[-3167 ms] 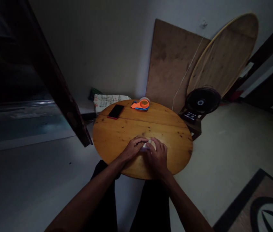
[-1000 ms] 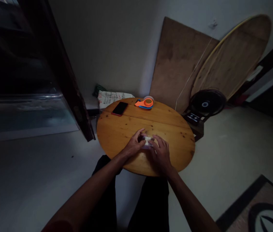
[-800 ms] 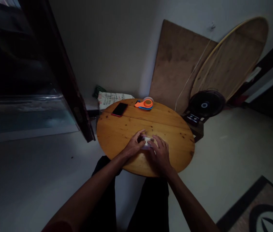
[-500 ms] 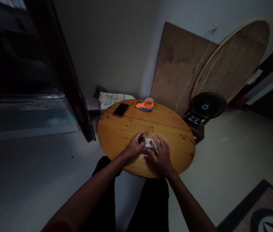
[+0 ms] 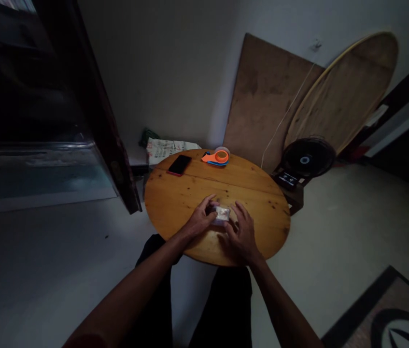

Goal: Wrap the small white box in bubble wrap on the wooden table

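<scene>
On the round wooden table (image 5: 262, 191), near its middle and towards our side, we have a small shiny box (image 5: 222, 213) lying between our two hands. Our left hand (image 5: 200, 217) pinches the box at its left end, thumb on the near side and fingers curled round the far side. Our right hand (image 5: 243, 231) is spread at the other end, its fingers raised and parted, its thumb by the box's near right corner; in this dim light we cannot tell whether that thumb touches it.

Towards the far edge of the table we see a dark-screened phone (image 5: 179, 165) in a red case and, to the right of it, an orange and blue tape dispenser (image 5: 216, 157). Beyond the table, a brown board (image 5: 258, 96) leans on the wall, with a round wooden panel (image 5: 349, 87) beside it and a black fan (image 5: 305, 157) in front.
</scene>
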`<state>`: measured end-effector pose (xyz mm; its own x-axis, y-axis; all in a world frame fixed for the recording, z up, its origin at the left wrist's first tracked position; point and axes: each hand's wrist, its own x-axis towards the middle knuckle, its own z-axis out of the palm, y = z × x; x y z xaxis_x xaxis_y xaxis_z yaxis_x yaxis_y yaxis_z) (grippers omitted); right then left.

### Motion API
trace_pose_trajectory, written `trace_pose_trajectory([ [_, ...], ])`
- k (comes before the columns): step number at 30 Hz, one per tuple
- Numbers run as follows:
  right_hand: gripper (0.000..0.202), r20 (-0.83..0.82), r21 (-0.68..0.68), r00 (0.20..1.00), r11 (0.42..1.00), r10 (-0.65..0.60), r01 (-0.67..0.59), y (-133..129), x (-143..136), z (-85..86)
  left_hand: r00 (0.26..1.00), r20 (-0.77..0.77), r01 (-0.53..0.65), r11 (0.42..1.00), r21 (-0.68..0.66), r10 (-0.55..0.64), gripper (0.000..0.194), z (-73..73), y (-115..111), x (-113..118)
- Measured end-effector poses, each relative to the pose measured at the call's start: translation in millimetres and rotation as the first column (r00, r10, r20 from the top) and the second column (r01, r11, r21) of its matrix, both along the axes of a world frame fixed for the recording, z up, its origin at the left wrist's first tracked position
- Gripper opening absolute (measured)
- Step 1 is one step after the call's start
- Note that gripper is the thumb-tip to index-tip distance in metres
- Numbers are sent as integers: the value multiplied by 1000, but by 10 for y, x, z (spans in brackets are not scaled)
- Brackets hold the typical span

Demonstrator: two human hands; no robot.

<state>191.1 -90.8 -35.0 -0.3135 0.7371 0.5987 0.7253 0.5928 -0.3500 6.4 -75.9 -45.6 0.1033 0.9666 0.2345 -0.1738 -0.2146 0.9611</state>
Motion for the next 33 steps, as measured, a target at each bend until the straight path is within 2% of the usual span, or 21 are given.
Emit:
trace_pose_trajectory([
  [4, 44, 179, 11, 984, 999, 28, -30, -29, -61, 59, 999, 28, 24, 1000, -5, -24, 66, 20, -10, 5],
  [7, 36, 214, 23, 976, 999, 40, -46, -32, -79, 73, 999, 22, 32, 999, 5, -33, 66, 20, -9, 8],
  [9, 36, 118, -1, 992, 999, 52, -52, -20, -55, 54, 1000, 5, 20, 1000, 7, -20, 67, 17, -9, 8],
  [11, 40, -92, -60, 996, 998, 20, -25, 2, -10, 16, 1000, -12, -7, 1000, 7, 7, 68, 15, -10, 6],
  [13, 43, -324, -163, 944, 987, -60, 7, 30, 37, -27, 999, -11, -39, 999, 1, 39, 70, 12, -7, 1],
  [15, 46, -453, -265, 883, 964, -124, 0, 57, 67, -60, 997, 6, -76, 997, -11, 76, 70, 5, 5, -8],
  [17, 49, -479, -317, 868, 948, -134, -28, 74, 75, -76, 994, 15, -111, 994, -10, 112, 70, -4, 22, -22],
  [20, 50, -471, -319, 876, 946, -106, -57, 81, 66, -75, 991, 5, -136, 991, 6, 136, 70, -16, 47, -44],
  [33, 55, -467, -395, 881, 910, -79, -127, 50, 61, -39, 992, 27, -117, 990, -81, 119, 69, 5, 14, -45],
])
